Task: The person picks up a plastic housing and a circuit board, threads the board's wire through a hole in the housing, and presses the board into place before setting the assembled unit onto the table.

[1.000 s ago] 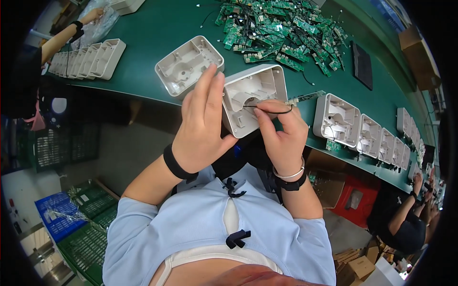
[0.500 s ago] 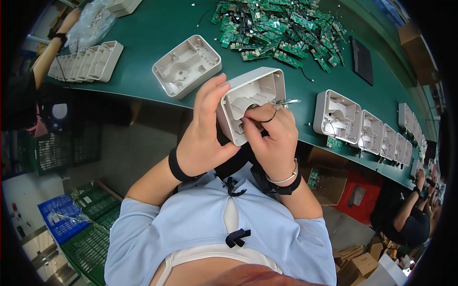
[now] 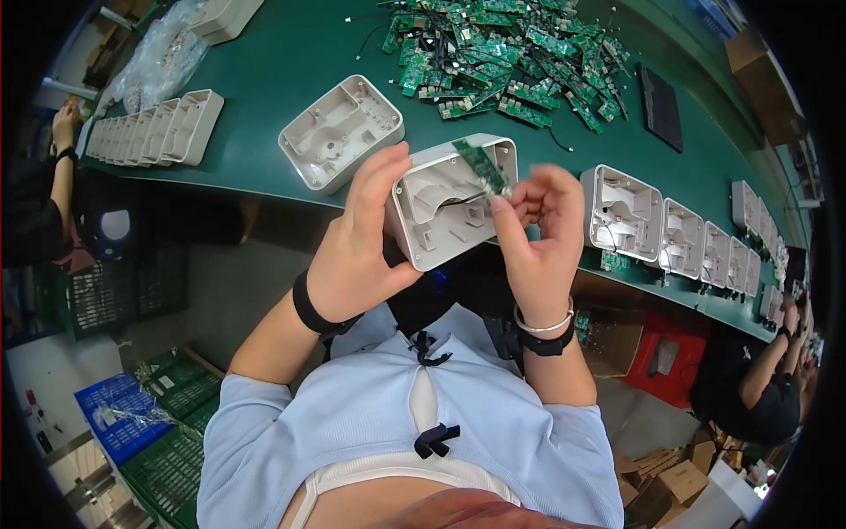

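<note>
My left hand grips a white plastic housing by its left side, thumb below and fingers along the upper edge. The housing is tilted, its open face with ribs and compartments toward me. At its right side my right hand pinches the lower end of a small green circuit board between thumb and fingers. The board slants over the housing's upper right part, slightly blurred. A black cable runs from inside the housing toward the board's lower end. The exact finger contact is partly hidden.
On the green table lies another open housing. A heap of circuit boards is at the back, near a black pad. Housing rows stand left and right. Co-workers' arms show at both sides; crates stand lower left.
My right hand has drawn back right from inside the housing, and the circuit board now stands out over it with its face showing. The left hand keeps its hold; the housing has shifted slightly.
</note>
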The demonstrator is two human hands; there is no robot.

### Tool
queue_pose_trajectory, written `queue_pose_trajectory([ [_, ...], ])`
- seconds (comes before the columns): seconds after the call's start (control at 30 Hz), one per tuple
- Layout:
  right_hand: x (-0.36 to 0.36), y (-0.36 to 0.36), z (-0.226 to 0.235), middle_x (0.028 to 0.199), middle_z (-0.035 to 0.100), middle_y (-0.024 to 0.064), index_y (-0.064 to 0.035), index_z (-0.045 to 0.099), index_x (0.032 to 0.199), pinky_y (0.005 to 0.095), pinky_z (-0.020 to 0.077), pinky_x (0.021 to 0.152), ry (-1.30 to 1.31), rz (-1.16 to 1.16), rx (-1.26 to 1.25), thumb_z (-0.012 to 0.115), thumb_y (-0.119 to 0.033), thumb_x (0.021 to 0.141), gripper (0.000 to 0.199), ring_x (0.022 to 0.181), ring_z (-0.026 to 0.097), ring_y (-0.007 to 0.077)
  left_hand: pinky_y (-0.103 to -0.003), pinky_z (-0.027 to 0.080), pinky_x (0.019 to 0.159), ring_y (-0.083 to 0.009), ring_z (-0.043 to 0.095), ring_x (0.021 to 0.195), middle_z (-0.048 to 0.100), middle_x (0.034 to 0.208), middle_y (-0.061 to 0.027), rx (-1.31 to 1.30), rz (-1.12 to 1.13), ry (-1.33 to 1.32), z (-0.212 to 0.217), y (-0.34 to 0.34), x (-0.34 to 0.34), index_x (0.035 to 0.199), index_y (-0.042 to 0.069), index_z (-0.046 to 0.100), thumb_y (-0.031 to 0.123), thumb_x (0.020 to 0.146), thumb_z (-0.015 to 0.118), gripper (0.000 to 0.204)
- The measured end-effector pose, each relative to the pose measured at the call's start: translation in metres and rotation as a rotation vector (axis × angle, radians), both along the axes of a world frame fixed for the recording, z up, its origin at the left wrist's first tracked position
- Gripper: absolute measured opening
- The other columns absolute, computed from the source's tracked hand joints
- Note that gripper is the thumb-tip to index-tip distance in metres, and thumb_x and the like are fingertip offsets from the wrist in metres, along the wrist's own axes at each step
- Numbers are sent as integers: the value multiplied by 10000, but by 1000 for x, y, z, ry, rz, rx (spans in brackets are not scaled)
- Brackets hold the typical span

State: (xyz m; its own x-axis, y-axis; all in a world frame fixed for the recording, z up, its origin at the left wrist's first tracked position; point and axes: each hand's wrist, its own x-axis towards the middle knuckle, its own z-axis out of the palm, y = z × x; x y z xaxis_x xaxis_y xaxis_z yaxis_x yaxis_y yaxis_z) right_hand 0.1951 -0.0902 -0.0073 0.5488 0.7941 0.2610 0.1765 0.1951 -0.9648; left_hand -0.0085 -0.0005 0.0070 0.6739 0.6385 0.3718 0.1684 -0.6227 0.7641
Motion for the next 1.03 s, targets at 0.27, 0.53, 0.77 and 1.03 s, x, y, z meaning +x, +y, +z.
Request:
queue_pose_trajectory([
  [0.27,27,8,12,1064,680,101,-30,717,1154,294,515,736,-843,112,148,767,107,781,400,869,651,231,-348,628,842,-301,720,1145,369,1658,-194,-140,-33,46,11,12,-9,1617,78,283,-10,685,871,1106],
  [0.53,28,-1,39,1097,726,82,-85,747,1100,418,541,918,-1194,109,215,778,-8,746,363,980,692,256,-348,615,818,-276,718,1031,375,1625,-205,-295,-43,60,14,17,-13,1622,101,300,-14,681,855,1099],
  [0.77,0,-24,53,1130,722,62,-94,738,1096,431,530,952,-1280,347,94,733,-127,822,276,1032,691,250,-339,616,792,-258,728,959,407,1593,-209,-278,4,43,9,11,-11,1624,96,294,-9,678,857,1107],
  [1.03,-13,-29,24,1137,709,68,-103,744,1167,437,536,945,-1073,408,111,759,-142,863,306,1023,690,261,-331,628,773,-251,760,927,432,1571,-212,-414,36,79,9,10,-14,1638,100,259,8,691,863,1127],
])
